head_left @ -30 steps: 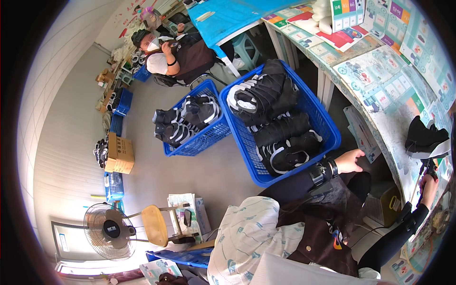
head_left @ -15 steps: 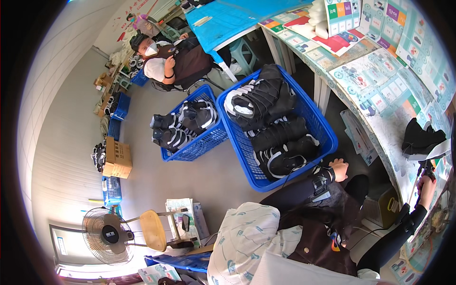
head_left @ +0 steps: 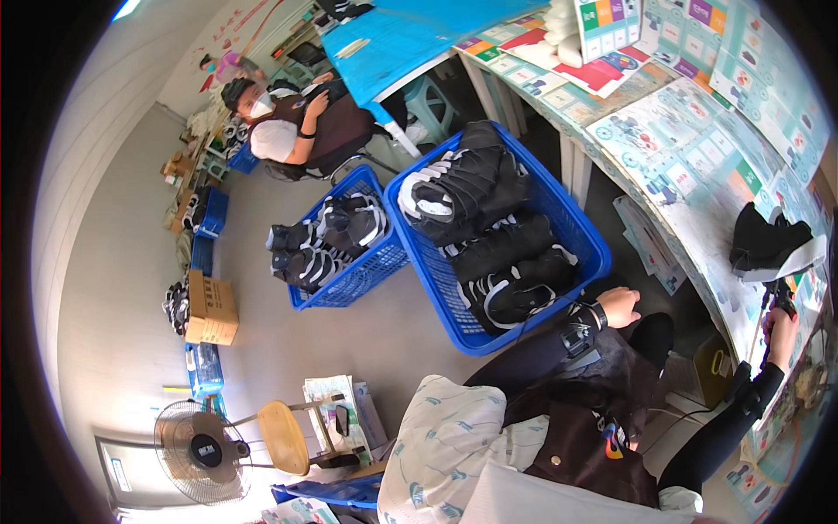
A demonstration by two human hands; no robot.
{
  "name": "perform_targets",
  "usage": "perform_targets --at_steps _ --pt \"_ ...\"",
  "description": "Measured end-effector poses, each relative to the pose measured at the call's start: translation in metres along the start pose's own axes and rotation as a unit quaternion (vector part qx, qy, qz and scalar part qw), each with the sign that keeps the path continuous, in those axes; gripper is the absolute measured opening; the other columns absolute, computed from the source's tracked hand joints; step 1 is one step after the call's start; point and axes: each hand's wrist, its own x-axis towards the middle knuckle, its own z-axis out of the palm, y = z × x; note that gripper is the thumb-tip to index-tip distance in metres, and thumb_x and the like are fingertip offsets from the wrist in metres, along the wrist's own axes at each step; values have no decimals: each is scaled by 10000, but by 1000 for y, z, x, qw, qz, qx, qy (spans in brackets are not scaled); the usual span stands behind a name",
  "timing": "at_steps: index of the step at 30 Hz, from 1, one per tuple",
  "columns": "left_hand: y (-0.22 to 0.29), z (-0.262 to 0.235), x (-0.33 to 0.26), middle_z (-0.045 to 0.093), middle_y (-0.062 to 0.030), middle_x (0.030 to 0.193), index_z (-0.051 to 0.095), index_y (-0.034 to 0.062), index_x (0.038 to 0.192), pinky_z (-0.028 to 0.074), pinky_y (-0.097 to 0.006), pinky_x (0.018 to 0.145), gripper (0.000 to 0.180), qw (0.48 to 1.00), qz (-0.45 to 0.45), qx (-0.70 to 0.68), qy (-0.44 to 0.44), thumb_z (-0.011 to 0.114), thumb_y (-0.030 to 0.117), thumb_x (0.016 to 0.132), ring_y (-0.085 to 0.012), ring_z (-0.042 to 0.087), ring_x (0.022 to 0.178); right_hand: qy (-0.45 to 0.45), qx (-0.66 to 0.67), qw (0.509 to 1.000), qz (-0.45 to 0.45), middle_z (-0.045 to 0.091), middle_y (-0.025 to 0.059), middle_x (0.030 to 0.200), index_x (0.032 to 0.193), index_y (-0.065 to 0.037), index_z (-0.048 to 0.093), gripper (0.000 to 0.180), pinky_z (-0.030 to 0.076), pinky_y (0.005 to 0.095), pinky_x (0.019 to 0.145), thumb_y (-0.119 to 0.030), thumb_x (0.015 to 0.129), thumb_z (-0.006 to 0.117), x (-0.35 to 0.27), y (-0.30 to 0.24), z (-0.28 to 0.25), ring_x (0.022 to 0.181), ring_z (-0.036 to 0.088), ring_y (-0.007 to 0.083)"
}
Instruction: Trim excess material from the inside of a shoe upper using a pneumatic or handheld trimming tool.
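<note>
My left hand (head_left: 618,306) is loosely curled beside the near right corner of a large blue basket (head_left: 602,253), above my knee, and nothing shows in its fingers. At the far right, my right hand (head_left: 779,337) is closed around a dark handled tool (head_left: 782,299), whose kind I cannot make out. Just beyond that tool, a black shoe (head_left: 766,236) with a pale sole edge sits over the worktable (head_left: 672,166). Inside the large basket lie several black shoes (head_left: 511,249) with white trim.
A smaller blue basket (head_left: 349,284) of black and white shoes stands left of the large one. Behind it, a masked person (head_left: 323,131) sits by a blue-topped table (head_left: 419,39). A fan (head_left: 205,450), wooden stool (head_left: 284,437) and cardboard box (head_left: 211,308) are at left.
The whole view has shifted slightly. The seated person's raised hand has come down toward their other hand. My right hand keeps its grip, and my left hand stays by the basket.
</note>
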Motion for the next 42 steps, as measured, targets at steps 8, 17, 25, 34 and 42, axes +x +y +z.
perform_targets --at_steps 8,17,25,34,42 --pt "152 -166 -126 493 -234 1557 300 21 1628 603 -297 709 734 856 341 -327 -208 677 148 1011 -219 752 947 29 -20 999 8 576 -13 647 933 -114 646 83 421 318 438 -154 875 690 -15 3 19 489 525 121" --pt "161 -186 -150 446 -49 527 478 48 555 317 -319 453 792 813 423 -194 350 389 689 1011 -212 458 458 56 -118 990 -56 651 109 590 819 -47 709 172 490 398 528 -215 851 694 -40 -22 -6 539 660 260" --pt "184 -165 -123 679 -254 1236 479 26 616 419 -562 1088 323 794 328 133 494 668 34 878 -455 604 1227 -1 -198 977 -83 686 253 791 876 9 707 229 529 501 711 -197 813 631 -46 -38 -7 808 687 433" --pt "75 -48 -41 584 -275 1421 708 1 1147 471 -459 1092 304 969 203 72 120 751 207 928 -450 589 1266 -27 -140 989 -34 664 336 896 828 53 692 264 521 542 824 -167 793 552 -65 -64 -11 939 642 520" --pt "-38 60 3 436 -227 1591 602 35 1417 442 -527 1127 600 974 78 214 -5 738 343 920 -400 433 1450 51 -110 990 -76 659 319 868 774 42 673 236 520 539 802 -163 787 557 -57 -53 3 894 631 525"
